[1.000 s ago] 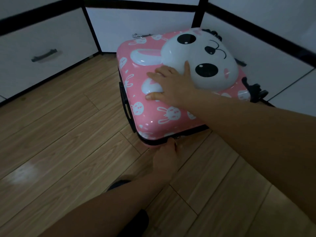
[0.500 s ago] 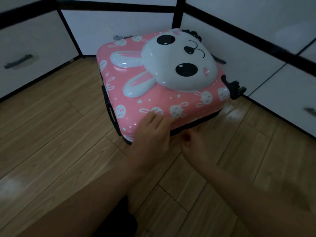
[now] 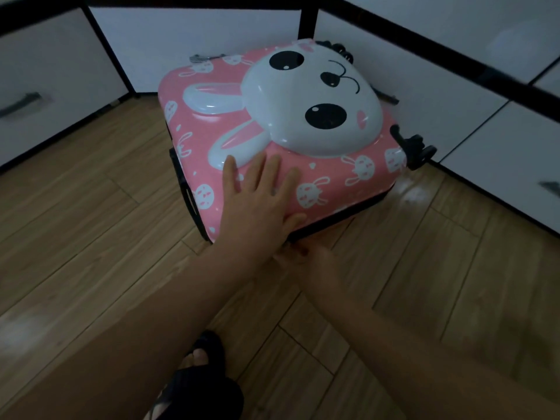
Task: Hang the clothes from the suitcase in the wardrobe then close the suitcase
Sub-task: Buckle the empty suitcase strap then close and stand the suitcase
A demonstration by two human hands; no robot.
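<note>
We are pressing our left hand (image 3: pixel 257 201), fingers flat, on the suitcase (image 3: pixel 333 183) lid near its front edge. Our right hand (image 3: pixel 306 256) is reaching the front edge on the floor (image 3: pixel 91 237); we cannot tell its grip.

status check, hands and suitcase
Left hand flat on pink suitcase lid. Right hand at front zipper edge, grip hidden. Lid down. Nothing blocking.
</note>
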